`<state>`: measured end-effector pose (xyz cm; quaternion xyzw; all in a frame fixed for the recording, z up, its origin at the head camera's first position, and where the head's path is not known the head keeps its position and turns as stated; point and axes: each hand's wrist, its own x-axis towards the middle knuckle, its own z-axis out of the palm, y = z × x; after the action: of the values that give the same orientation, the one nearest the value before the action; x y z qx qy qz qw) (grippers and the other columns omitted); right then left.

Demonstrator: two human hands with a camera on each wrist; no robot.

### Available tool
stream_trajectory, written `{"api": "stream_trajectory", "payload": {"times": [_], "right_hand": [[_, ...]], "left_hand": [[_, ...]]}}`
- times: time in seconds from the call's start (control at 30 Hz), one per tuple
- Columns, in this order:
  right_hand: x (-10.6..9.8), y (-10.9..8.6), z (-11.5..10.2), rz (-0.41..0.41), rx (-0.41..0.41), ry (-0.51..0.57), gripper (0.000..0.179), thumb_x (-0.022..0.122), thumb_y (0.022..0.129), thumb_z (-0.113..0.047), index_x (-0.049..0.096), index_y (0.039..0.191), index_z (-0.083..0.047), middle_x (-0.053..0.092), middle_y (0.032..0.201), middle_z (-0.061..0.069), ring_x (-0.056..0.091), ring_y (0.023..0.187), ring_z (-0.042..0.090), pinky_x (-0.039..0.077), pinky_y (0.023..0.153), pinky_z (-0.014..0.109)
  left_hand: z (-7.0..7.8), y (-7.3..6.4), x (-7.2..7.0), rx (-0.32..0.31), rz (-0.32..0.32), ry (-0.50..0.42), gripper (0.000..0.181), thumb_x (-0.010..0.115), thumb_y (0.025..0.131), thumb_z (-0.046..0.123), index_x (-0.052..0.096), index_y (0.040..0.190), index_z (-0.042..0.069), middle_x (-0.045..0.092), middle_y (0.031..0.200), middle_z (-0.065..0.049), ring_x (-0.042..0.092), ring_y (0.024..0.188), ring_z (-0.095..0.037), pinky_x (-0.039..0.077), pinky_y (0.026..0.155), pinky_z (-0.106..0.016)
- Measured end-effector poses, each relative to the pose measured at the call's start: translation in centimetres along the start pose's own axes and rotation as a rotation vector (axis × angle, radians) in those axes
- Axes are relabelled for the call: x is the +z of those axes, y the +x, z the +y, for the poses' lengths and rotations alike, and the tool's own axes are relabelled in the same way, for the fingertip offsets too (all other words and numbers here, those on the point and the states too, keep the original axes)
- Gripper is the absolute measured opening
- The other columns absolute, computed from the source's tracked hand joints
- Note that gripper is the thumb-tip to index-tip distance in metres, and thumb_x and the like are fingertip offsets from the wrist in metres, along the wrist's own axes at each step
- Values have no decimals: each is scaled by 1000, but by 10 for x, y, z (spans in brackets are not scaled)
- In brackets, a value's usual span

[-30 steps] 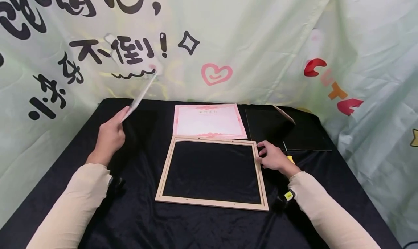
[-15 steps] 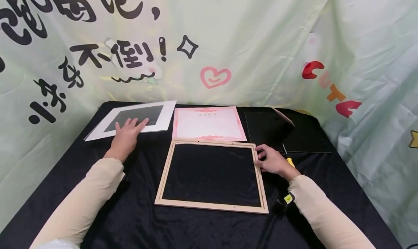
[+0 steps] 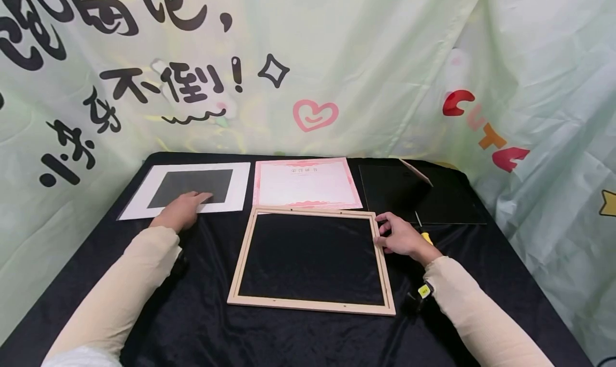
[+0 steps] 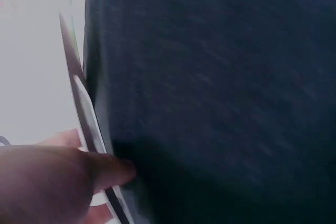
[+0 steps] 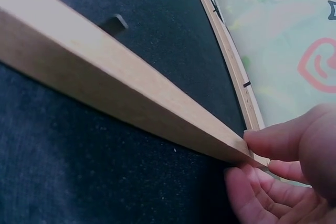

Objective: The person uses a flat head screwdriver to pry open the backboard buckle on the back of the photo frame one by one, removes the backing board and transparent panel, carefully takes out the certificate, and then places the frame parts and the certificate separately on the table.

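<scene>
In the head view, a white picture mat (image 3: 240, 188) with a dark rectangular middle lies at the table's back left. My left hand (image 3: 177, 212) is at its front edge. In the left wrist view the thumb lies against the outer side of the mat's edge (image 4: 86, 111), with fingers on the white face. At the centre lies a light wooden picture frame (image 3: 308, 304), with black cloth showing through it. My right hand (image 3: 401, 236) pinches the frame's right side near the far corner. The right wrist view shows thumb and fingers around that wooden strip (image 5: 157, 98).
A pink-bordered certificate (image 3: 305, 185) lies behind the frame, touching its far side. To the right lies a black backing board (image 3: 457, 201) with a raised stand flap (image 3: 416, 173). A yellow-handled screwdriver (image 3: 426, 238) lies beside my right hand. Printed cloth (image 3: 385, 62) hangs behind the table.
My left hand has laid the mat flat at the back left, then drawn back from its face to its front edge, straightening it. The right hand has stayed on the frame.
</scene>
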<state>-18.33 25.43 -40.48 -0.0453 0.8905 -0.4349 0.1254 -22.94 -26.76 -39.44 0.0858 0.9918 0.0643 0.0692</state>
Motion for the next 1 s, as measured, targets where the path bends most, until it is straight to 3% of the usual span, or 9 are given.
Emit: {"api": "stream_trajectory", "payload": {"times": [0.1, 0.3, 0.43, 0.57, 0.67, 0.77, 0.87, 1.0], "right_hand": [[-1, 1, 0, -7, 0, 11, 53, 69, 82, 4, 44, 128, 5, 53, 97, 18, 60, 71, 21, 57, 60, 34], [-2, 3, 1, -7, -7, 24, 53, 69, 82, 5, 43, 128, 6, 53, 96, 17, 59, 66, 19, 57, 59, 35], [-3, 4, 2, -1, -3, 25, 53, 69, 82, 5, 44, 128, 5, 53, 96, 18, 59, 65, 18, 57, 59, 35], [-5, 5, 3, 2, -5, 32, 54, 70, 82, 5, 44, 128, 5, 53, 97, 18, 59, 66, 19, 57, 59, 35], [-6, 4, 2, 9, -10, 27, 53, 70, 82, 3, 44, 129, 5, 54, 98, 19, 59, 66, 19, 57, 59, 35], [-6, 0, 2, 27, -28, 14, 51, 69, 85, -1, 45, 129, 5, 55, 98, 18, 60, 68, 20, 56, 60, 34], [-7, -7, 3, 79, -98, -28, 42, 68, 88, -5, 50, 125, 5, 58, 98, 18, 61, 70, 21, 56, 59, 34], [-9, -26, 4, 281, -274, -200, 27, 69, 88, -7, 62, 113, 1, 65, 96, 15, 64, 71, 22, 53, 65, 39]], "left_hand": [[-1, 7, -2, 1, -87, 4, 58, 45, 88, -15, 38, 144, -2, 40, 138, -35, 41, 125, -50, 42, 97, -55], [0, 12, -10, -40, -210, 6, 62, 42, 90, -11, 31, 149, 1, 25, 146, -38, 28, 133, -53, 41, 86, -50], [-2, 14, -12, -61, -260, -17, 65, 42, 90, -8, 27, 151, 5, 18, 149, -38, 24, 134, -54, 39, 85, -50], [-6, 17, -10, -49, -260, -53, 65, 43, 88, -8, 28, 151, 3, 16, 149, -38, 23, 134, -55, 39, 90, -53], [-9, 15, -10, -11, -222, -66, 61, 46, 89, -5, 31, 148, -1, 19, 148, -39, 25, 133, -55, 34, 102, -59], [-8, 8, -12, 34, -148, -72, 53, 51, 91, 1, 38, 142, -5, 31, 144, -37, 31, 130, -54, 31, 104, -61], [1, -8, -12, 61, -3, -84, 43, 54, 91, 5, 51, 132, -7, 48, 133, -33, 43, 123, -51, 35, 101, -61], [30, -41, -11, 82, 271, -96, 32, 52, 90, 4, 61, 119, -5, 60, 119, -27, 55, 110, -46, 44, 91, -59]]}}
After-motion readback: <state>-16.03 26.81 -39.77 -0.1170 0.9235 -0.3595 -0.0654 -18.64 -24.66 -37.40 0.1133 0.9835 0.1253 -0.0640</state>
